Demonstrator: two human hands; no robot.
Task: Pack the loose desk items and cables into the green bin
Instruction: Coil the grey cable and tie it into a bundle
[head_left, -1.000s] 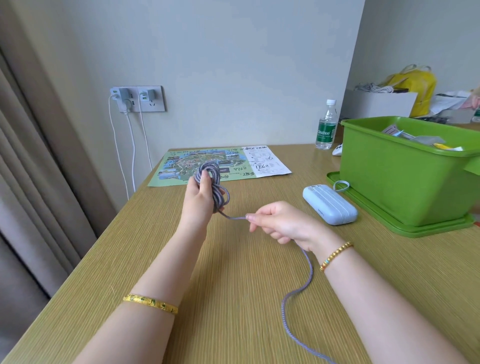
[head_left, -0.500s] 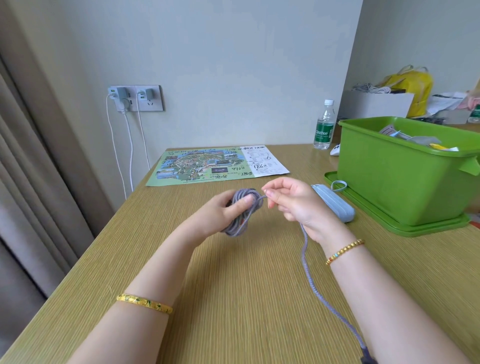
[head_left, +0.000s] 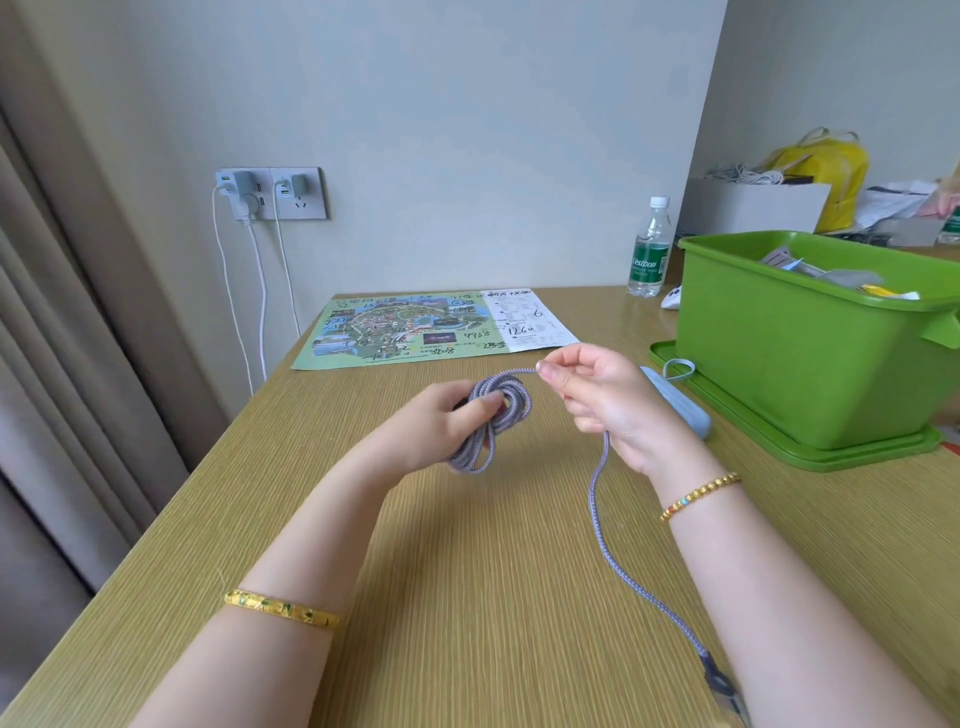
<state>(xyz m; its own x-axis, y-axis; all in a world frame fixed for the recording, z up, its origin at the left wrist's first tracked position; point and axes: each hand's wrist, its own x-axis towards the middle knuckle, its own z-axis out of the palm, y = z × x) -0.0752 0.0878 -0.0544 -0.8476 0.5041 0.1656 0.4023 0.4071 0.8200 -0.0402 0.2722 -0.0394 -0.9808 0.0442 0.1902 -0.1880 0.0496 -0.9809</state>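
Coiled cable (head_left: 491, 423) in left hand's (head_left: 447, 415) grip; right hand (head_left: 597, 395) pinching its loose strand, green bin (head_left: 789, 353) beside.

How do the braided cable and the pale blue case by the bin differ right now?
The braided cable is held off the desk, its coil gripped by the left hand, its strand pinched by the right hand; the pale blue case lies untouched on the desk. Cable is flexible, case rigid. Neither is in the green bin.

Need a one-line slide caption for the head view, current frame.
Left hand grips a coiled grey braided cable while right hand pinches its loose strand, beside the green plastic bin.
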